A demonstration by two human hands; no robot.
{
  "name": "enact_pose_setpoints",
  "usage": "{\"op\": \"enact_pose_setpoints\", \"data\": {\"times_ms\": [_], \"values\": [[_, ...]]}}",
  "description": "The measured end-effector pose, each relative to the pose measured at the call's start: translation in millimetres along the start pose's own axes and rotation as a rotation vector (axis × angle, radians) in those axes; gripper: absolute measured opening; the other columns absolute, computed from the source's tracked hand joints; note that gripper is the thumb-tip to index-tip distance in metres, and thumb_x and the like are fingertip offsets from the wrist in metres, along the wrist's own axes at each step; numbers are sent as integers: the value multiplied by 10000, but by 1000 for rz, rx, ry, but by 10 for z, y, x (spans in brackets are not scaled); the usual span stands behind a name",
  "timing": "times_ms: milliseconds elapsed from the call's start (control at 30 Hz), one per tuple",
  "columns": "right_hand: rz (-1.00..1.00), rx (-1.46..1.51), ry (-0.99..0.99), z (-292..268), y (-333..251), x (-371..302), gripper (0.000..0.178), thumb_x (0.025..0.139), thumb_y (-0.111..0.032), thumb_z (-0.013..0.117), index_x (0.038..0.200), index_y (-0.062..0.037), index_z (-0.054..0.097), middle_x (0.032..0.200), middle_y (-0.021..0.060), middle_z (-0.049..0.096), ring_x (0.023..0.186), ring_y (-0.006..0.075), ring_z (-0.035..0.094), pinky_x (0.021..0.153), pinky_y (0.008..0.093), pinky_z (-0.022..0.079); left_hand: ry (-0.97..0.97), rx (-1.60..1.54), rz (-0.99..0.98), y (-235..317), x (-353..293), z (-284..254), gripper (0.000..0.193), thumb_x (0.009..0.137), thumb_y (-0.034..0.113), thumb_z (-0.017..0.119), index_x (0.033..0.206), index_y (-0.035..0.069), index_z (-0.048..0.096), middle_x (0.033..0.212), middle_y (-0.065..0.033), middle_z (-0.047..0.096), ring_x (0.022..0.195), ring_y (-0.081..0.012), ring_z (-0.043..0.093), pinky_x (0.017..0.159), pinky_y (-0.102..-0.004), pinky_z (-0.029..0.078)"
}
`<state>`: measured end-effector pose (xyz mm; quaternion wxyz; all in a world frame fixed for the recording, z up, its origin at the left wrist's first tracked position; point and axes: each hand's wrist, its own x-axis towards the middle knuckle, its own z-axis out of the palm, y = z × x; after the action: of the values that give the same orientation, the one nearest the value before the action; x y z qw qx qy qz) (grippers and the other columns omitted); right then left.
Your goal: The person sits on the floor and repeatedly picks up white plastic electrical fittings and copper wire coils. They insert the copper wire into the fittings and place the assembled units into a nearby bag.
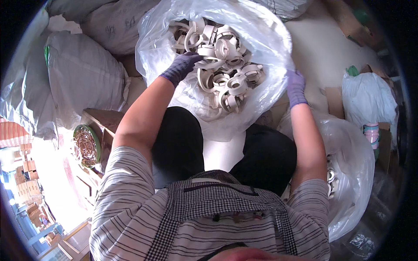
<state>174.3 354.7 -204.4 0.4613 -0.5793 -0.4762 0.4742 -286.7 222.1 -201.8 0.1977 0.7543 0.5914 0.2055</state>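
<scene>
A big clear plastic bag (267,93) stands open in front of my knees. Inside lies a heap of off-white plastic parts with round rings and curved arms. My left hand (183,67), in a purple knit glove, reaches in over the bag's left side. Its fingers are closed at the edge of a curved white plastic part (210,65) on the heap; the fingertips are partly hidden. At the right, my right hand (296,86), gloved the same way, grips the rim of the bag and holds that side up.
A second clear bag (355,161) with similar white parts stands by my right side. Full white sacks (82,69) crowd the left and back. On the left is a cardboard box (102,117) beside a green-rimmed round container (87,145). A tied white bag (368,98) stands far right.
</scene>
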Motion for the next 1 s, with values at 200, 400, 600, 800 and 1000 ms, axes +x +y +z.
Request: {"op": "enact_pose_setpoints", "data": {"times_ms": [200, 400, 600, 800, 1000], "values": [[-191, -446, 159, -134, -636, 32, 412, 994, -278, 454, 1082, 37, 704, 1081, 164, 715, 964, 258, 687, 881, 382, 531, -456, 772, 39, 55, -994, 416, 1037, 621, 367, 871, 1538, 229, 407, 1577, -122, 387, 1471, -374, 322, 1184, -536, 309], [-252, -648, 131, -226, -782, 147, 403, 1001, -254, 407, 1109, -25, 720, 1141, 177, 713, 1016, 271, 688, 907, 396, 529, -622, 769, -92, -171, -995, 556, 492, 898, 295, 565, 1390, 293, 567, 1377, -81, 594, 1407, -303, 408, 1158, -487, 322], [-641, -1259, 81, -944, -1205, 778, 413, 998, -244, 373, 1052, -78, 747, 1112, 191, 708, 1049, 342, 662, 975, 432, 496, -523, 930, -555, -895, -995, -222, 332, 923, 225, 525, 1157, 193, 758, 1306, -50, 673, 1399, -272, 426, 1156, -525, 254], [-634, -1233, -63, -370, -1085, 456, 362, 986, -272, 457, 1129, -63, 716, 1191, 208, 675, 1064, 398, 640, 988, 442, 484, -412, 605, -416, -89, -1228, -239, 358, 782, 327, 666, 1114, 233, 762, 1203, -52, 701, 1281, -271, 530, 1192, -546, 251], [-20, -187, -273, -465, -654, 76, 442, 923, -226, 665, 1224, 95, 623, 1165, 165, 661, 1056, 258, 623, 963, 370, 484, 67, -208, -370, 533, -1906, -59, 348, 957, 286, 650, 1242, 89, 686, 1165, -149, 717, 1128, -293, 663, 1036, -414, 478]]}}
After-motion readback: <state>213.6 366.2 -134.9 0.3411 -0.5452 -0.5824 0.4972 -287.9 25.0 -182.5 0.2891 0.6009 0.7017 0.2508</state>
